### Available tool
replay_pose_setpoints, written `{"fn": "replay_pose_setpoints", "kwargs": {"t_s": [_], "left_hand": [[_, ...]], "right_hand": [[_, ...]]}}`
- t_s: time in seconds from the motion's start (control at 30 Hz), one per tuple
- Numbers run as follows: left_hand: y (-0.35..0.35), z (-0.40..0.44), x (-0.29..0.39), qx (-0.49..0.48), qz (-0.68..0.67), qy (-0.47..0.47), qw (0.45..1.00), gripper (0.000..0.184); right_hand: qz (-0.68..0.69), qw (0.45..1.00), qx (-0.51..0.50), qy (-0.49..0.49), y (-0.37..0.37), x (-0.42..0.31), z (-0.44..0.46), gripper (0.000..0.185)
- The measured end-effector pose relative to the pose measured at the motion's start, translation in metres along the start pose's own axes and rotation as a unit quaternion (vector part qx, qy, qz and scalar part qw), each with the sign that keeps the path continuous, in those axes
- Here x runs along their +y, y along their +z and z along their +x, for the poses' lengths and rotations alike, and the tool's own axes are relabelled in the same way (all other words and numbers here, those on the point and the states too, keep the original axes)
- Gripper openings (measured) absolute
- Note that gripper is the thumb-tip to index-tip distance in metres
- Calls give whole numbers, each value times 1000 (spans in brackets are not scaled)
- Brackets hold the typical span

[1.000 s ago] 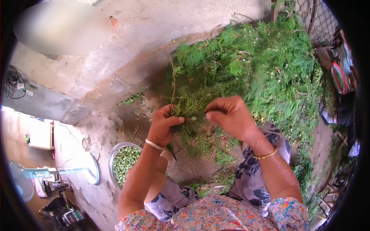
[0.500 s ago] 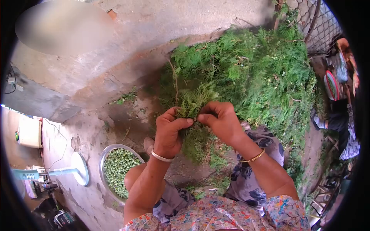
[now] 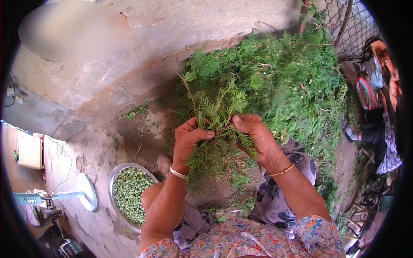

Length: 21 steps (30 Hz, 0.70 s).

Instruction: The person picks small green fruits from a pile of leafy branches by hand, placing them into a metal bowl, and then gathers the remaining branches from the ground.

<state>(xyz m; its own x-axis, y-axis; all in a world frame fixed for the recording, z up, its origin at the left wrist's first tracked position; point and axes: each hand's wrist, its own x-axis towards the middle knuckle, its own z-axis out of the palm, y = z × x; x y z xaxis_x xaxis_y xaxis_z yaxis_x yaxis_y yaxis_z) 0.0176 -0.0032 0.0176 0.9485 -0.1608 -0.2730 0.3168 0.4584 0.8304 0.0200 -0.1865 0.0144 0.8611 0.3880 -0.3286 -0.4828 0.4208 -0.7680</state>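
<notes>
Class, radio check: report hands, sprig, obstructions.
Left hand and right hand both holding feathery green sprig. Heaped green branches beyond. Nothing visibly blocking either hand.

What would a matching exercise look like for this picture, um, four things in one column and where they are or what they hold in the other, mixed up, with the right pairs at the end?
Things
1. Leafy greenery
2. Metal bowl
3. Gold-coloured bangle
4. Pale bangle

Places or states
A. Around the right wrist
B. Held up between the left hand and the right hand
C. Around the left wrist
D. Holding many small green pieces

Right pairs: 1-B, 2-D, 3-A, 4-C
</notes>
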Motion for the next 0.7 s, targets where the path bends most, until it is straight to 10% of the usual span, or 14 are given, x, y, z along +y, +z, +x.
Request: {"fn": "replay_pose_setpoints", "kwargs": {"t_s": [0.2,0.3,0.4,0.47,0.7], "left_hand": [[-7,1,0,-38,-1,11,999,26],[-18,3,-7,7,-40,44,998,24],[-16,-5,-12,4,-34,225,974,25],[-34,-2,-2,2,-106,32,994,29],[-37,-3,10,-3,-72,2,997,39]], "right_hand": [[4,995,60,-77,-10,10,5,31],[234,955,-174,-61,-24,-3,9,32],[146,986,30,-71,-8,-23,-1,24],[149,984,67,-66,-16,-25,4,22],[-110,964,193,-149,-16,-32,1,27]]}}
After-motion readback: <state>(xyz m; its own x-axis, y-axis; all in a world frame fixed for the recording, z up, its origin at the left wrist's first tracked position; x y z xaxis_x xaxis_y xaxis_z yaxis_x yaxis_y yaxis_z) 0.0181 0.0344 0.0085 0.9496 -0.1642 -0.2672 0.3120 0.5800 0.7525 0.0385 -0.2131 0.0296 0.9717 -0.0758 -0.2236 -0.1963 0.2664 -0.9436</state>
